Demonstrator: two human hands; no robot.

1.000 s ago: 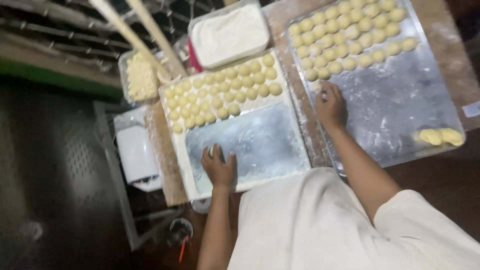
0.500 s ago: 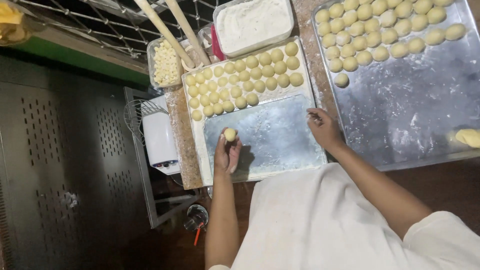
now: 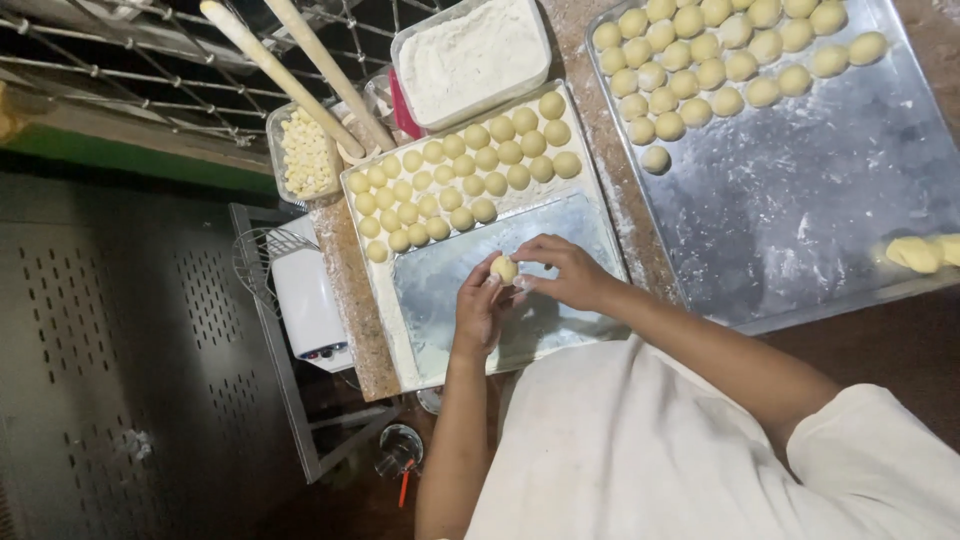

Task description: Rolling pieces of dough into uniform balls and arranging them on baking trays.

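dough ball [image 3: 504,268] pinched between left hand [image 3: 478,308] and right hand [image 3: 562,272] fingertips (both grips grasping it), above tray [image 3: 440,310]

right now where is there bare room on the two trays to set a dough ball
Small metal tray: bare near half, below its rows of pale round dough balls, though both hands hover there holding one ball. Large metal tray: wide bare middle, between its top-row balls and the yellow dough lumps.

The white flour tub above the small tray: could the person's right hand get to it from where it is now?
Probably yes. The right hand is over the small metal tray, pinching a pale dough ball. Only low rows of dough balls lie before the rectangular flour tub, whose top is open.
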